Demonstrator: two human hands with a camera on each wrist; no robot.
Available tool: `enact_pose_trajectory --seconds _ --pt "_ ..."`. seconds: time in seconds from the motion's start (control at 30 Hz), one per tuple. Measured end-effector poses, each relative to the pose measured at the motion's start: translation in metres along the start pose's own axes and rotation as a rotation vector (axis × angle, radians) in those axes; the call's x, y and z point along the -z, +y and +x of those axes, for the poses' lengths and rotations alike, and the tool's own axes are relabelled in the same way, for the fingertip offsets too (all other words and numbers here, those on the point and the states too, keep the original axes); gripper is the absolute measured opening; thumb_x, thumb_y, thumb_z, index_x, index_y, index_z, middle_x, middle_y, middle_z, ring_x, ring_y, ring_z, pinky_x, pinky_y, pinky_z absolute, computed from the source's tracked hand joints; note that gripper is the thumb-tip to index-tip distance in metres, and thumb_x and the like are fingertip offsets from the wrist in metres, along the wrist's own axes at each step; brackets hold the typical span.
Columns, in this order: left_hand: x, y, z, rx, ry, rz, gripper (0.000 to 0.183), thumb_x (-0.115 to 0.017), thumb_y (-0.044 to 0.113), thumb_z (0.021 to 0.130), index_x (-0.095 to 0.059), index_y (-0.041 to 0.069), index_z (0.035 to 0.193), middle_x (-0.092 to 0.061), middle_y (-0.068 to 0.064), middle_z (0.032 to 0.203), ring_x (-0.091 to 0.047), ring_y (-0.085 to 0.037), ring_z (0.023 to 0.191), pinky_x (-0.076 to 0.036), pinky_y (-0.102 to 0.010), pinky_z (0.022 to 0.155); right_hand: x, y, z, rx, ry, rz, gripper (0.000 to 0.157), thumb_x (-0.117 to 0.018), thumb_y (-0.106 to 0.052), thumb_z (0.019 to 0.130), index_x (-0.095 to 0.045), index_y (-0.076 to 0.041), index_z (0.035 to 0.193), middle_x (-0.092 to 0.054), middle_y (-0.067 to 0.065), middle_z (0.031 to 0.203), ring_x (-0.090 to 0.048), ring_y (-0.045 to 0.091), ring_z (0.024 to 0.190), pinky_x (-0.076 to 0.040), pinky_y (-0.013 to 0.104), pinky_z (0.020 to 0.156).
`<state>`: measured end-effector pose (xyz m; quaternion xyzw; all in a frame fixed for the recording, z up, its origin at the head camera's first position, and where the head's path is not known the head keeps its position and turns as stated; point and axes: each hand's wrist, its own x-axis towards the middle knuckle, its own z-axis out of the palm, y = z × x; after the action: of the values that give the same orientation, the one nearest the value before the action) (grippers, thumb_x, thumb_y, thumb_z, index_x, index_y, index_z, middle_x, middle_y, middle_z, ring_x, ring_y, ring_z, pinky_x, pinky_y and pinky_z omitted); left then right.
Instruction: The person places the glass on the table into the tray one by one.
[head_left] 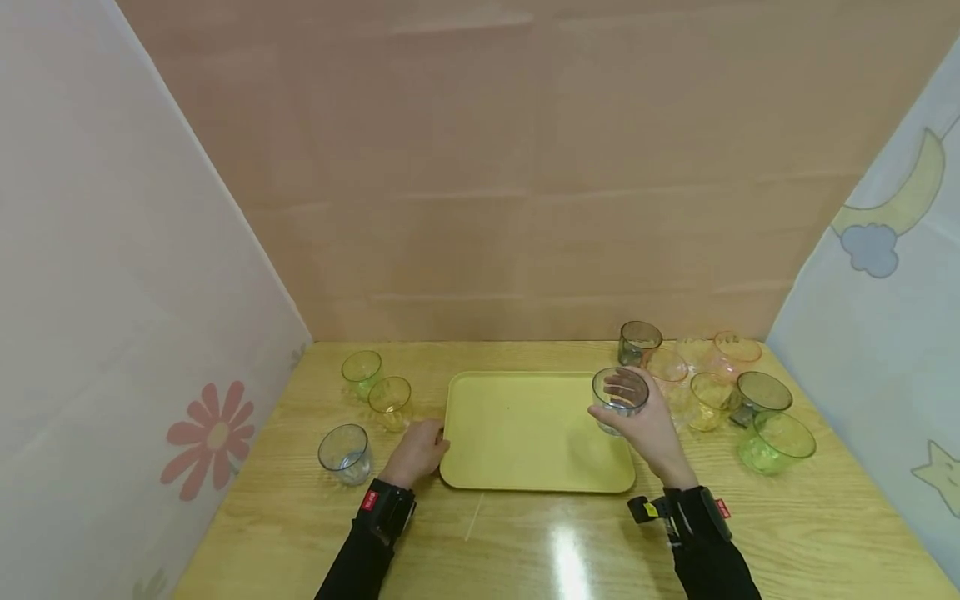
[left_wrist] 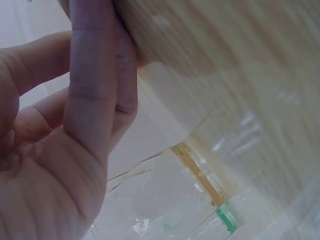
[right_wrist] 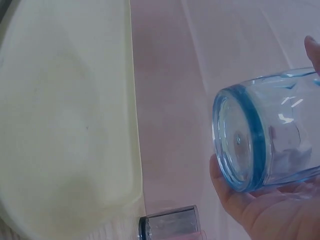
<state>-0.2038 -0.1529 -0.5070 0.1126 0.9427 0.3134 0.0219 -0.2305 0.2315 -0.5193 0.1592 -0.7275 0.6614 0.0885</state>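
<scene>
A clear bluish glass (right_wrist: 245, 140) is in my right hand (head_left: 656, 429), thumb on one side and fingers round the other. The glass is raised over the right end of a yellow rectangular tray (head_left: 525, 433), and its thick blue base shows in the right wrist view. My left hand (head_left: 416, 452) grips the tray's left edge, fingers curled at the rim. In the left wrist view the fingers (left_wrist: 92, 75) hide that edge. To the left of this hand stand a clear glass (head_left: 347, 456), a yellow glass (head_left: 390, 404) and a green glass (head_left: 363, 372).
Several glasses cluster at the right of the wooden table (head_left: 487, 550), among them a dark one (head_left: 640, 340), a pink one (head_left: 737, 350), a yellow one (head_left: 711, 402) and a green one (head_left: 776, 443). A brown panel (head_left: 525, 208) stands behind, with pale walls at both sides.
</scene>
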Motion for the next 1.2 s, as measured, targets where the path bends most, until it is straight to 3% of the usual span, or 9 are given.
enact_pose_trajectory --seconds 0.2,0.4,0.6,0.87,0.97,1.2 --pt "0.000 0.001 0.001 0.001 -0.004 0.017 0.014 -0.061 0.001 0.089 -0.057 0.006 0.077 -0.035 0.004 0.062 -0.037 -0.011 0.053 -0.028 -0.022 0.049 -0.011 0.023 0.006 -0.027 -0.006 -0.116 0.075 -0.075 -0.025 0.087 -0.031 -0.025 0.149 -0.048 0.005 0.138 -0.051 0.016 0.124 -0.046 0.024 0.100" --pt "0.000 0.001 -0.001 0.024 -0.023 0.015 0.012 -0.061 0.002 0.090 -0.058 0.006 0.079 -0.036 0.004 0.062 -0.037 -0.011 0.053 -0.029 -0.023 0.049 -0.029 0.024 0.013 -0.025 -0.044 -0.046 0.079 -0.076 -0.025 0.086 -0.031 -0.020 0.150 -0.047 0.011 0.138 -0.051 0.024 0.123 -0.048 0.036 0.099" --pt "0.000 0.003 0.000 0.011 -0.010 -0.015 0.011 -0.059 0.000 0.089 -0.059 0.005 0.080 -0.036 0.004 0.061 -0.037 -0.011 0.052 -0.030 -0.023 0.050 -0.050 0.041 0.027 -0.100 0.025 -0.118 0.080 -0.078 -0.047 0.079 -0.034 -0.033 0.145 -0.050 -0.003 0.135 -0.048 0.013 0.124 -0.043 0.042 0.103" --pt "0.000 0.002 0.000 0.034 -0.001 -0.003 0.013 -0.059 0.000 0.090 -0.059 0.006 0.078 -0.040 0.003 0.061 -0.039 -0.010 0.051 -0.031 -0.022 0.047 -0.075 0.048 0.042 -0.136 0.014 -0.158 0.079 -0.079 -0.048 0.077 -0.035 -0.039 0.142 -0.050 -0.010 0.133 -0.044 0.014 0.128 -0.038 0.047 0.105" --pt "0.000 0.001 -0.001 0.031 0.002 -0.013 0.014 -0.060 0.000 0.090 -0.059 0.005 0.077 -0.040 0.003 0.061 -0.039 -0.010 0.050 -0.031 -0.022 0.046 -0.083 0.038 0.044 -0.120 -0.018 -0.184 0.079 -0.077 -0.050 0.078 -0.034 -0.038 0.144 -0.050 -0.006 0.136 -0.044 0.018 0.128 -0.038 0.047 0.104" --pt "-0.004 0.000 0.002 0.018 0.011 -0.022 0.012 -0.058 -0.001 0.089 -0.063 0.005 0.080 -0.036 0.005 0.058 -0.037 -0.009 0.049 -0.030 -0.022 0.047 -0.101 -0.041 0.048 -0.189 -0.145 -0.139 0.088 -0.083 -0.031 0.078 -0.034 -0.012 0.149 -0.045 0.021 0.144 -0.042 0.038 0.133 -0.043 0.052 0.103"
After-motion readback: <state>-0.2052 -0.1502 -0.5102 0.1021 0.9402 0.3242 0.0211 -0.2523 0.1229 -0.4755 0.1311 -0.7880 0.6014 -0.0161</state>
